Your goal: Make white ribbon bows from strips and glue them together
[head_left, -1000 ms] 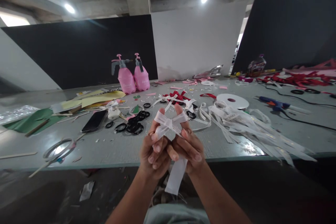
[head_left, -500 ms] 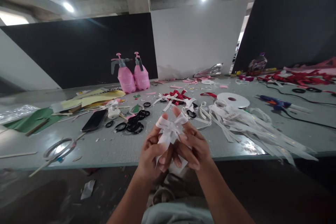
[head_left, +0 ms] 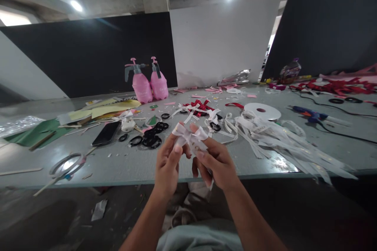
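Note:
A white ribbon bow (head_left: 190, 136) is held up between both hands, just above the table's front edge. My left hand (head_left: 168, 160) pinches its left side, with a finger inside the left loop and the thumb against the ribbon. On the other side my right hand (head_left: 219, 162) has a finger in the right loop and its thumb on the ribbon tail; its lower fingers curl beneath. Behind the bow lie red and white bows (head_left: 198, 108). Black hair ties (head_left: 152, 135) rest to the left of it. Cut white ribbons (head_left: 273, 143) are heaped on the right.
The grey table (head_left: 123, 168) also bears a phone (head_left: 106, 133), two pink spray bottles (head_left: 144, 86), a ribbon spool (head_left: 262, 111) and a blue glue gun (head_left: 309, 114) with a black cable. Green sheets (head_left: 32, 135) and a ribbon roll (head_left: 66, 164) lie at left.
The fingers beneath the bow have moved apart, and my right thumb now presses its tail. The bow has shifted slightly up and left, and gold print shows on the tail.

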Demonstrator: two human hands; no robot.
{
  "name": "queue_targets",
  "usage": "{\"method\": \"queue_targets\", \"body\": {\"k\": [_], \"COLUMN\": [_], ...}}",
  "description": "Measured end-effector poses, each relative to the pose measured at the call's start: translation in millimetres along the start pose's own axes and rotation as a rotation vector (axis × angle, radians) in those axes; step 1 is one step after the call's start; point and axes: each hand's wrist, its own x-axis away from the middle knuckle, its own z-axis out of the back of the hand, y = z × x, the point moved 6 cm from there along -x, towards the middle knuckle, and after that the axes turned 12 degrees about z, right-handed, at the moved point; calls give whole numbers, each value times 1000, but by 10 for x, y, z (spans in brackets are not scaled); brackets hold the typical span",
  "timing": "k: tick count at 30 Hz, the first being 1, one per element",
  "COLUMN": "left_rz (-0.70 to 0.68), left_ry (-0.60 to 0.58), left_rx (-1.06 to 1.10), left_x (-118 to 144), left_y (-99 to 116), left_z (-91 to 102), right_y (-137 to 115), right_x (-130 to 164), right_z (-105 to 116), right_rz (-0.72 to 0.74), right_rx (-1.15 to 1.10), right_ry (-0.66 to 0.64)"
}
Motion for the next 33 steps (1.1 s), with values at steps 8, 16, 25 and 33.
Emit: {"method": "queue_targets", "body": {"k": [8, 16, 25, 33], "left_rz": [-9, -13, -152, -140], "left_ry": [279, 187, 369, 147], "left_rx": [-30, -72, 7, -370], "left_x": [-109, -81, -162, -249], "left_y": [-63, -57, 149, 89], "left_z": [89, -18, 186, 84], "right_y": [-5, -81, -103, -122], "right_x": [1, -76, 8, -361], "right_z": [-17, 25, 142, 371], "right_rz": [-15, 54, 369, 127], "right_rx": [206, 213, 596, 422], "right_ry": [-1, 149, 27, 205]}}
